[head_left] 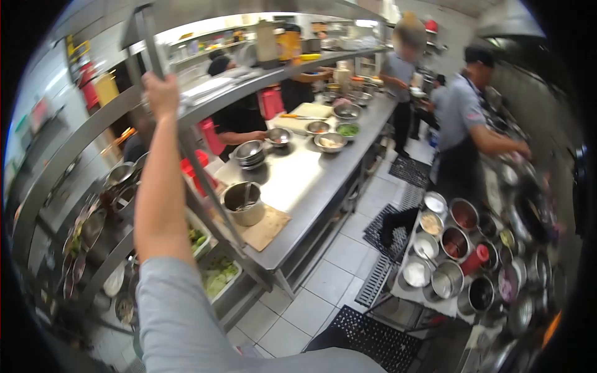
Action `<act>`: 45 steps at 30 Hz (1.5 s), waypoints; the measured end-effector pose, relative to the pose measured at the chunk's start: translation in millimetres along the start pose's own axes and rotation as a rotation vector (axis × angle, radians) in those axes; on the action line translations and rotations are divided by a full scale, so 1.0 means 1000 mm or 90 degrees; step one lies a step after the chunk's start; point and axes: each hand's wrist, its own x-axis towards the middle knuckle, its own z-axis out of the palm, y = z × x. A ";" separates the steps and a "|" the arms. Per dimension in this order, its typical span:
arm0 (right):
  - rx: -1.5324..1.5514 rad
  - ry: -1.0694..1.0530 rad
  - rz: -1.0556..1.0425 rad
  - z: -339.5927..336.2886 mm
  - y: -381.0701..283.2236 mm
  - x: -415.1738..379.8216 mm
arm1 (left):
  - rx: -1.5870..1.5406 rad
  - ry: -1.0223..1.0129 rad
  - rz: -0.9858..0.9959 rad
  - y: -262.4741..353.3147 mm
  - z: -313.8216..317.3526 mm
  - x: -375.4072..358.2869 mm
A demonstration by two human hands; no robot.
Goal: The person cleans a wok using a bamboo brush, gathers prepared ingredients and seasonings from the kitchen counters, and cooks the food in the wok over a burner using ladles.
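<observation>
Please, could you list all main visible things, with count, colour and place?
Long steel counter: one, silver, centre.
Round steel pot: one, silver, on counter's near end.
Nested steel bowls: one stack, silver, on counter.
Round metal food containers: many, silver, right side.
Red plastic squeeze bottle: one, red, among containers.
Black perforated mats: several, black, floor.
Square floor tiles: many, white, aisle.
Workers: at least four, grey or black clothing, centre and right.
Left hand: one, bare, at grey steel post.

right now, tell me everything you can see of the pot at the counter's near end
The pot is round, open-topped and silvery, apparently metal, with a darker inside. It stands upright on a brown sheet, perhaps cardboard, at the near end of the metal counter. A utensil leans in it; its contents are unclear.
</observation>
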 end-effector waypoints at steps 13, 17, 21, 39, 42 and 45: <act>0.037 0.063 0.075 -0.032 -0.021 -0.026 | 0.053 -0.076 -0.066 -0.027 0.010 0.010; 0.056 0.042 0.105 -0.048 -0.034 -0.032 | 0.005 -0.082 -0.051 -0.026 0.011 0.010; 0.070 0.009 0.102 -0.055 -0.036 -0.031 | 0.116 -0.084 -0.049 0.004 -0.006 0.003; 0.019 0.023 0.090 -0.055 -0.038 -0.031 | 0.119 -0.141 -0.139 0.020 -0.018 -0.009; 0.025 0.023 0.082 -0.045 -0.031 -0.028 | 0.133 -0.139 -0.136 0.013 -0.014 -0.008; 0.040 0.006 0.100 -0.067 -0.047 -0.035 | 0.129 -0.125 -0.123 0.012 -0.014 -0.007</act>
